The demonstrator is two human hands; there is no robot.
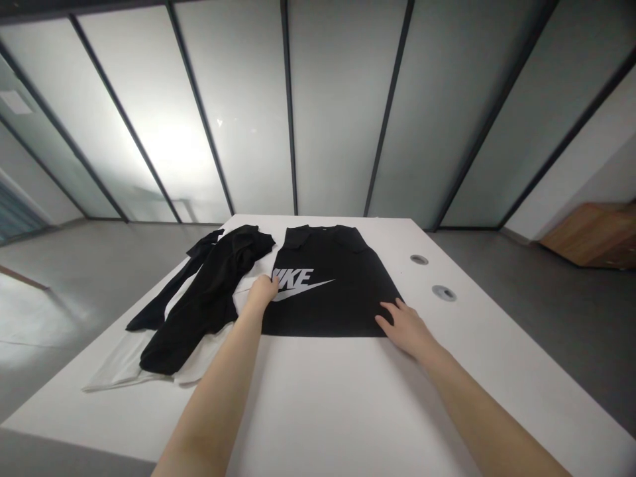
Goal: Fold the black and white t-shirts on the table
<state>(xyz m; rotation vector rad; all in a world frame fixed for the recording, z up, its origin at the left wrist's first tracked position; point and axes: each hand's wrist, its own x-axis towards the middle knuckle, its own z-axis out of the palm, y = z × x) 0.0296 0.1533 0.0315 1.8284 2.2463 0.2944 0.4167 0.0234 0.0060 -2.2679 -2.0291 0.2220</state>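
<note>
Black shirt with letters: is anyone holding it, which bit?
The left hand curls at the left edge of the black shirt, maybe pinching it; I can't tell. The right hand lies open.

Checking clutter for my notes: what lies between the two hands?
In the head view, the black printed shirt lies spread between the left hand and the right hand.

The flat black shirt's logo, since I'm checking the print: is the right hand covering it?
No, the right hand is over a plain edge of the black shirt, while the logo sits beside the left hand.
</note>
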